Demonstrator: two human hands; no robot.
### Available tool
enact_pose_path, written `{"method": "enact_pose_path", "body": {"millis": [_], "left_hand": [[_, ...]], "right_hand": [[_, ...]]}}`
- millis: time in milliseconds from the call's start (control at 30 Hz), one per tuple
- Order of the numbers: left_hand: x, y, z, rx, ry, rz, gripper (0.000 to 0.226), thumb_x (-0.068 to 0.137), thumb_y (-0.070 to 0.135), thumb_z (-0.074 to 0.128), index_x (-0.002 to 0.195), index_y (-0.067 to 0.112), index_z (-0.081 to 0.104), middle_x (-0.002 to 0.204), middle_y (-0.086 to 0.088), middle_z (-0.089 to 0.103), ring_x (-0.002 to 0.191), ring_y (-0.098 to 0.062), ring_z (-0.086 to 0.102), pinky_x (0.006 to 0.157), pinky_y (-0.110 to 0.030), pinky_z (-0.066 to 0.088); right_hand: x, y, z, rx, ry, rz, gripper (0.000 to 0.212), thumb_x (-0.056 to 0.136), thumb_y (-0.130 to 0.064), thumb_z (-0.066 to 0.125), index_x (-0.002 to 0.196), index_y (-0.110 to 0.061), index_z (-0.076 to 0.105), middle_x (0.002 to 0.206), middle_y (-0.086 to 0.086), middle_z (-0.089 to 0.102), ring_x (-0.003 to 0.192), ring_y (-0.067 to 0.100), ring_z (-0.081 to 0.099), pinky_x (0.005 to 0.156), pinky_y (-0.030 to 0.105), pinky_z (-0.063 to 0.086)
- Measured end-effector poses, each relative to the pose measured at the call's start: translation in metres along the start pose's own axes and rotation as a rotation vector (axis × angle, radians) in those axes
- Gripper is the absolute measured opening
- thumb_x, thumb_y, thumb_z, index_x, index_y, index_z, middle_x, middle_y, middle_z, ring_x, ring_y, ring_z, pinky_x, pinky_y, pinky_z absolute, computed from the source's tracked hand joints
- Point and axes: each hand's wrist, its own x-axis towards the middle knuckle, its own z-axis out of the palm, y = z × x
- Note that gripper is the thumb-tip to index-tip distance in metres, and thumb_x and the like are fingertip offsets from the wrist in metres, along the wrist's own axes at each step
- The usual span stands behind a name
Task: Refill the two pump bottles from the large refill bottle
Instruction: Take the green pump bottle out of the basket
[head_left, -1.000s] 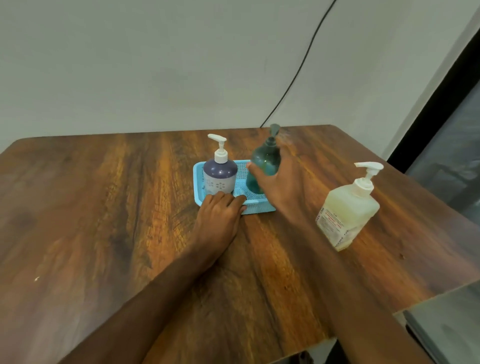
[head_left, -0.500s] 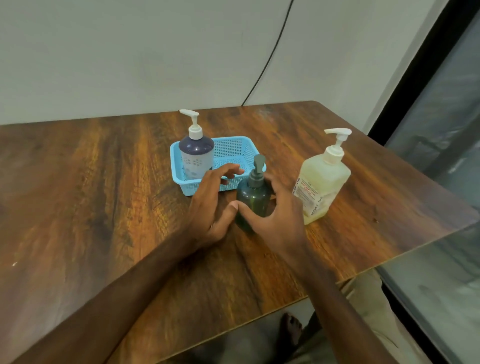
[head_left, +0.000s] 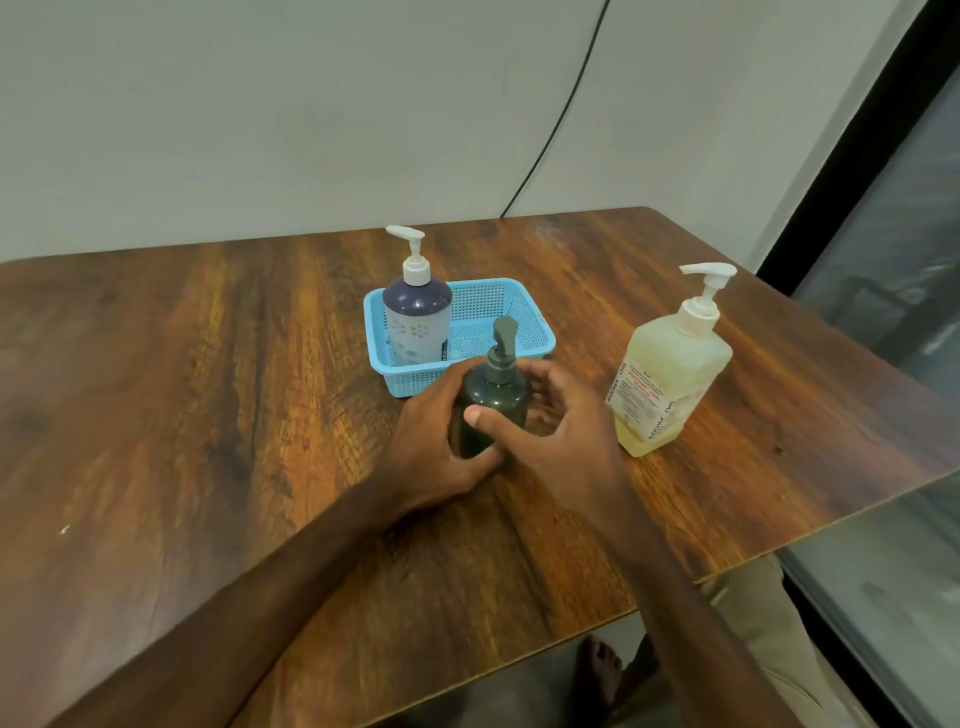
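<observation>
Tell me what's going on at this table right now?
A person has both hands on a dark green pump bottle standing on the wooden table just in front of a blue basket. The left hand wraps its body; the right hand has its thumb across the front. Its pump is on. A purple pump bottle stands in the basket, and the large refill bottle, capped, stands untouched to the right. No pouring has begun.

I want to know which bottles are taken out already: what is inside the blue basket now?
Inside the blue basket stands only the purple pump bottle, at its left end. The rest of the mesh floor looks bare, though the dark green bottle hides part of the near wall.
</observation>
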Motion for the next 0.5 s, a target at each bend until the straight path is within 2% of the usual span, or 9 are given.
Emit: {"method": "enact_pose_path", "body": {"millis": [100,200,300,367,500], "left_hand": [[-0.002,0.001,-0.002,-0.019,0.027,0.017,0.074,0.078,0.028,0.088,0.14,0.029,0.047,0.13,0.03,0.054,0.122,0.014,0.054,0.1,-0.011,0.046],[-0.002,0.004,0.0,-0.014,0.062,0.035,0.072,0.079,0.035,0.087,0.138,0.032,0.047,0.13,0.036,0.05,0.121,0.015,0.053,0.097,-0.009,0.048],[-0.003,0.002,0.002,0.006,0.078,0.03,0.071,0.078,0.032,0.088,0.134,0.035,0.044,0.124,0.041,0.047,0.115,0.024,0.05,0.09,-0.003,0.045],[-0.003,-0.002,0.001,0.012,0.067,0.024,0.07,0.078,0.034,0.088,0.133,0.033,0.045,0.124,0.041,0.046,0.114,0.024,0.05,0.089,-0.003,0.047],[0.001,-0.003,-0.003,-0.007,0.01,0.017,0.071,0.078,0.035,0.088,0.136,0.033,0.046,0.125,0.039,0.048,0.117,0.019,0.052,0.091,-0.006,0.048]], "right_hand": [[-0.004,-0.005,-0.003,0.05,0.017,-0.015,0.085,0.062,-0.064,0.087,0.136,-0.036,0.054,0.135,-0.016,0.062,0.117,0.002,0.062,0.094,0.028,0.058],[0.001,-0.017,-0.008,0.052,0.189,-0.109,0.066,0.069,-0.052,0.088,0.126,-0.03,0.064,0.123,-0.017,0.068,0.11,-0.001,0.063,0.082,0.016,0.056],[0.012,-0.027,0.003,-0.051,0.222,-0.127,0.049,0.07,-0.052,0.088,0.111,-0.031,0.072,0.103,-0.019,0.072,0.091,-0.006,0.064,0.066,0.01,0.049],[0.016,-0.027,0.01,-0.073,0.257,-0.121,0.044,0.069,-0.05,0.089,0.105,-0.029,0.074,0.095,-0.019,0.072,0.082,-0.008,0.063,0.059,0.007,0.045],[0.015,-0.023,0.012,0.037,0.283,-0.113,0.039,0.07,-0.039,0.092,0.102,-0.025,0.075,0.094,-0.013,0.075,0.077,-0.006,0.065,0.059,0.008,0.047]]}}
